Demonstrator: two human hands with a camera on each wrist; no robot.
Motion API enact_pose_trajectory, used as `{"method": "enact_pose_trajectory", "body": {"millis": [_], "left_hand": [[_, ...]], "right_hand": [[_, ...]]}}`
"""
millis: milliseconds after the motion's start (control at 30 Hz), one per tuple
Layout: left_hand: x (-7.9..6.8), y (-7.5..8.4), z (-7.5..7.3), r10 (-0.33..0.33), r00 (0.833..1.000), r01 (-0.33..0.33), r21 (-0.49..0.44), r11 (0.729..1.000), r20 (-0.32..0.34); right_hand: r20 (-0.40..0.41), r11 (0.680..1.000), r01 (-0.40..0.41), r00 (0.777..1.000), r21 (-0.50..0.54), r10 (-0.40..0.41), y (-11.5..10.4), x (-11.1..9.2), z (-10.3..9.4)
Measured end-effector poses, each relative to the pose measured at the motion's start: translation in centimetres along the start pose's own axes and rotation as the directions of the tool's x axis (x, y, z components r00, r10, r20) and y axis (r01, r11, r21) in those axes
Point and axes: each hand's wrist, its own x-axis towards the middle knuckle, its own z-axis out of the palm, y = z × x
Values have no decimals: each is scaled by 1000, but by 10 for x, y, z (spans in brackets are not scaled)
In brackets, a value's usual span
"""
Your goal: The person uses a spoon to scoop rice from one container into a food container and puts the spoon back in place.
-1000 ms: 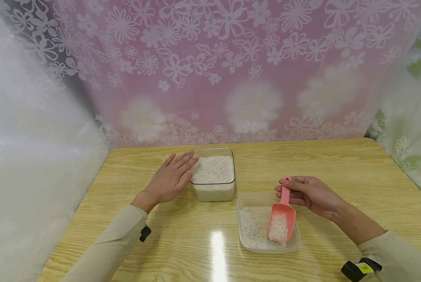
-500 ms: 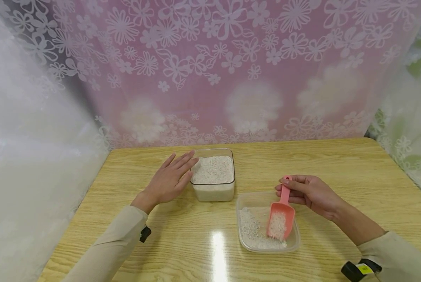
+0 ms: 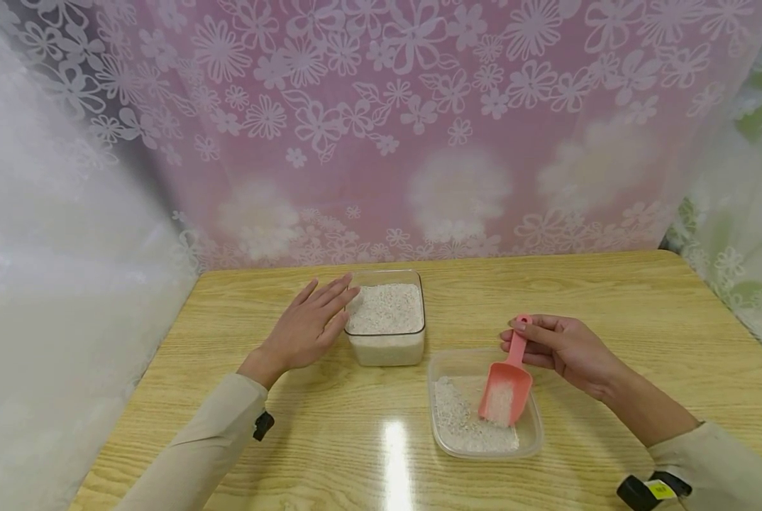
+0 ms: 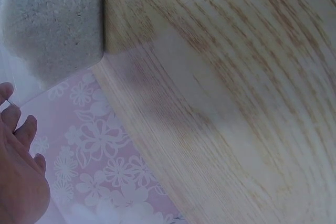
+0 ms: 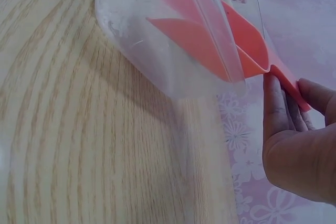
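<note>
My right hand (image 3: 566, 351) pinches the handle of a pink scoop (image 3: 517, 374) between thumb and fingers. The scoop tilts down into a shallow clear plastic container (image 3: 441, 443), with some rice grains in its bowl. More rice (image 3: 460, 419) is spread over the container's floor. In the right wrist view, the scoop (image 5: 194, 38) shows partly through the container's wall. My left hand (image 3: 307, 326), fingers extended, rests against the left rim of a deeper clear box (image 3: 390, 358), which is well filled with rice (image 3: 387, 309). The left wrist view shows the box's rice (image 4: 58, 19) through its side.
Both containers stand on a wood-grain table (image 3: 279, 440), the deep box farther back and to the left. A pink flowered curtain (image 3: 368, 142) hangs behind the table's back edge. Pale sheets flank both sides.
The scoop has tipped and drawn back slightly, its bowl shifting up and left in the head view. Less rice lies in it, and more lies below. The left hand stays put.
</note>
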Motion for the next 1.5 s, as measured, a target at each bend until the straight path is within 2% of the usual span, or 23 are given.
{"method": "enact_pose_trajectory", "body": {"millis": [500,1033,1233,1500], "left_hand": [[0,0,-2,5,1000,-5,2,1000,3],[0,0,-1,4,1000,-4,5,1000,10],[1,1,-1,1,1000,-1,6,1000,15],[1,1,-1,-1,1000,1,16,1000,21]], "right_hand": [[-7,995,96,995,-16,-96,-4,-1,3],[-27,978,204,978,-39,-205,-5,-6,8],[-54,978,209,977,9,-208,-3,-7,4],[-46,972,208,978,111,-204,-9,-7,0]]}}
